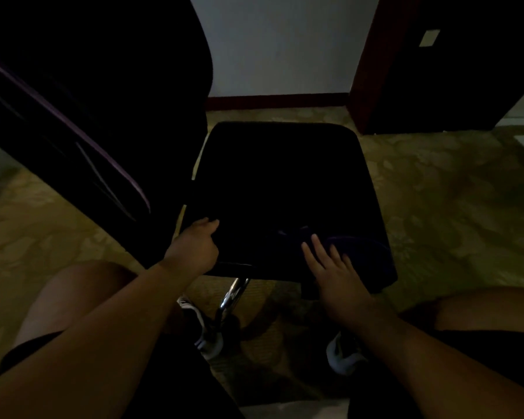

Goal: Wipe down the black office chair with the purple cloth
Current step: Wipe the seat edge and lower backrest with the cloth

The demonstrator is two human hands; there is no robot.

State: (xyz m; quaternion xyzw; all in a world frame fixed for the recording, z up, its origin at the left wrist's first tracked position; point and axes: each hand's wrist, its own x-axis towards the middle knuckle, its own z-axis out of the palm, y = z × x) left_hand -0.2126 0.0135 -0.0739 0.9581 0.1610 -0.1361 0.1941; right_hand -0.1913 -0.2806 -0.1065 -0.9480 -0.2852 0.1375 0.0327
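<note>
Head view, dim light. The black office chair (pixel 279 192) sits dead centre, seat facing the person, backrest (pixel 88 116) rising on the left and filling that upper corner. The left hand (pixel 194 246) is clamped over the seat's near-left corner, fingers curled around the edge, thumb on top. The right hand (pixel 330 267) lies flat, fingers spread, pressing the purple cloth (pixel 357 249) onto the near-right part of the seat. The cloth is bunched and runs right up to the seat's right edge; its colour barely reads against the black fabric. The far half of the seat is bare.

The chrome post (pixel 232 297) drops from under the near edge, between the person's two shoes (pixel 204 331). The bare knees flank the chair on either side.

Patterned carpet (pixel 451 192) is open to the right of the seat and beyond its far edge. A white wall (pixel 279 43) with dark red skirting closes off the back; a dark wooden cabinet (pixel 451 62) stands far right, well apart from the seat.
</note>
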